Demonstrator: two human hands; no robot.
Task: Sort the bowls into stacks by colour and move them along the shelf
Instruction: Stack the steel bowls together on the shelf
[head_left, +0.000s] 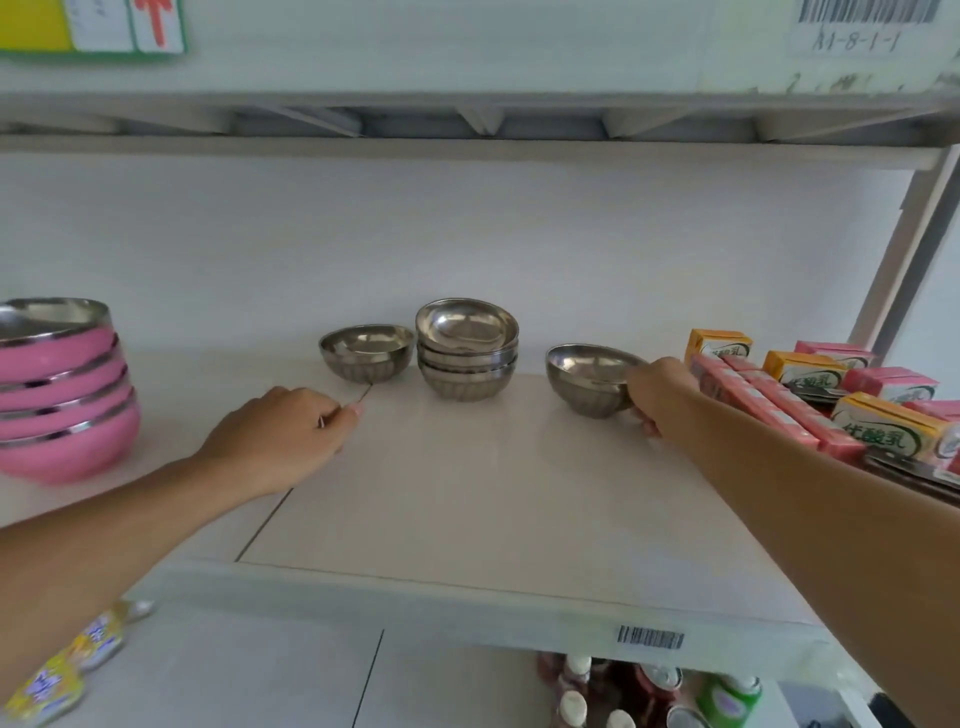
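Note:
A stack of several pink bowls (62, 395) stands at the left end of the white shelf (467, 519). At the back middle a single steel bowl (366, 353) sits beside a stack of several steel bowls (467, 348). Another steel bowl (589, 376) is to the right, tilted, with my right hand (657, 395) gripping its right rim. My left hand (283, 441) hovers over the shelf in front of the single steel bowl, fingers loosely curled, holding nothing and not touching the bowl.
Orange and pink drink cartons (831, 395) crowd the shelf's right end, just behind my right hand. The upper shelf (467, 119) hangs close overhead. Bottles (649, 691) and yellow packets (67, 665) lie on the level below.

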